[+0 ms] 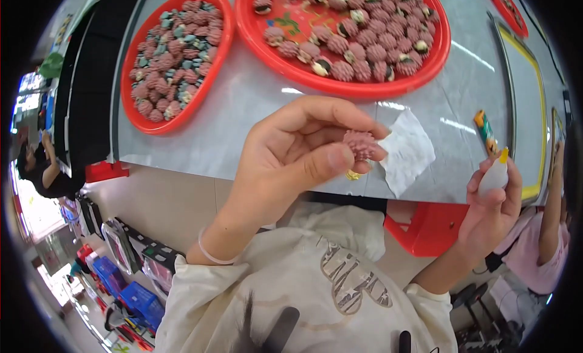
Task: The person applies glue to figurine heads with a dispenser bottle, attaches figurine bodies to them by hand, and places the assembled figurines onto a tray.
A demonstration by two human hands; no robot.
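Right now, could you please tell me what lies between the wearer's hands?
The head view shows a white, tissue-like sheet on the grey table, between the left hand and the right hand.

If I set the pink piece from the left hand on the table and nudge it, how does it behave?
The pink piece probably wobbles more than rolls: rounded but knobbly. Likely light, being small in the left hand. Might slide, since the table looks smooth and shiny.

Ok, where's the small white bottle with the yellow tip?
The white, yellow-tipped bottle is at the right of the head view, held in the right hand, just below the slim orange-and-green item.
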